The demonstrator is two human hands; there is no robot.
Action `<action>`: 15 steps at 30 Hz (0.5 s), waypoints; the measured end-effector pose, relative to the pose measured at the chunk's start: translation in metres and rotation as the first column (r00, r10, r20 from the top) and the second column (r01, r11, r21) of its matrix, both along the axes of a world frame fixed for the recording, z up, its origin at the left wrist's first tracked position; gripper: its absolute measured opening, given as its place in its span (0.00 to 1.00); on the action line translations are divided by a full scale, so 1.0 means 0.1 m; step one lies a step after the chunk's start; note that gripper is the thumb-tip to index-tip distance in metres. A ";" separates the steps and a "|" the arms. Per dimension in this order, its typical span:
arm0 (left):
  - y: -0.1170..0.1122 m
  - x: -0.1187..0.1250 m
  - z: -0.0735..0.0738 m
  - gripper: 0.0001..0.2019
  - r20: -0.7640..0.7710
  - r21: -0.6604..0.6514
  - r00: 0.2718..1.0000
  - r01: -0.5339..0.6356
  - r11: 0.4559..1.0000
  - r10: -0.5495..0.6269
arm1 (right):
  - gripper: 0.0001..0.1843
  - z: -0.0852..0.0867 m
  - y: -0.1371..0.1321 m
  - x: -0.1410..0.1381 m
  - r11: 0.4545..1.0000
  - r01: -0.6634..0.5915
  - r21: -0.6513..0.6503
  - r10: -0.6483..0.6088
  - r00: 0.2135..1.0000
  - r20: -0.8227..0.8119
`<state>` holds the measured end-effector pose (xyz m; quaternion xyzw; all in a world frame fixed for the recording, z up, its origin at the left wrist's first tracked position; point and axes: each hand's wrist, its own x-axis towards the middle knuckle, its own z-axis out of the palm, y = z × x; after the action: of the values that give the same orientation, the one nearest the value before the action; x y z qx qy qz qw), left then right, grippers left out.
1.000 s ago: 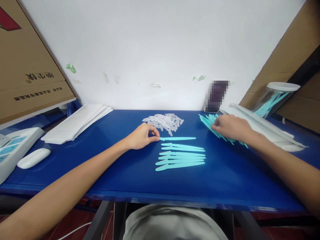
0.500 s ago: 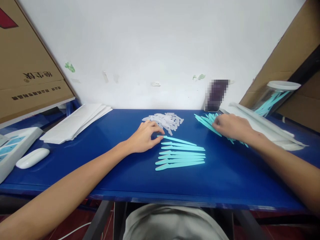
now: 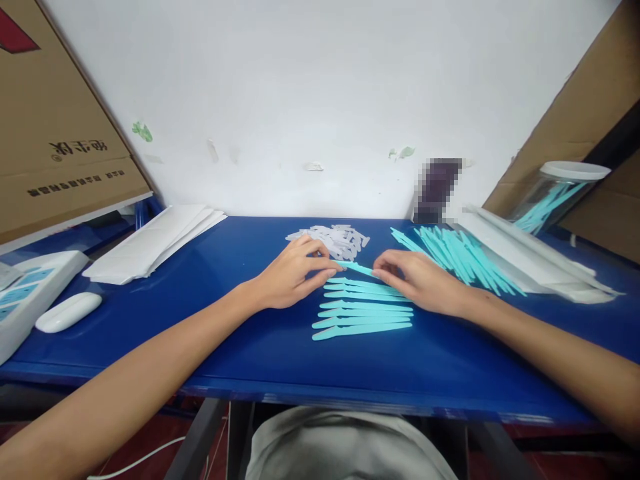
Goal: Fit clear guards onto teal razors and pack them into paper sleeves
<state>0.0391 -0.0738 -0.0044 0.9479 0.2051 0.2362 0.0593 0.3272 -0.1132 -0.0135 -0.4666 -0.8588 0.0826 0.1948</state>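
Observation:
Between my two hands a teal eyebrow razor is held just above the table, slightly tilted. My left hand is closed in a pinch at its left, blade end. The thumb and fingers of my right hand grip the handle end. Several more teal razors lie in a row below the hands, blade ends to the left. Behind my left fingers sits a pile of small translucent white blade covers. A larger heap of loose teal razors lies beyond my right hand.
On the blue table are white sheets at left, a white mouse-shaped object and white packaging at right. A lidded clear jar holds teal razors. A blurred phone-like object leans on the wall; cardboard boxes flank it.
My right hand has come left from the heap with a razor, meeting my left hand. The left hand has shifted slightly right and now pinches that razor; the row's top razor lies closer to the others.

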 end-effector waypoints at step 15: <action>0.03 -0.04 -0.04 0.24 -0.190 -0.090 0.981 -0.056 0.994 0.039 | 0.14 -0.06 0.08 -0.02 0.995 0.102 -0.020 -0.104 0.985 -0.141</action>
<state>0.0353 -0.0704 -0.0088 0.9570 0.2434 0.1370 0.0788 0.3253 -0.1053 -0.0197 -0.5045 -0.8169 0.1110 0.2566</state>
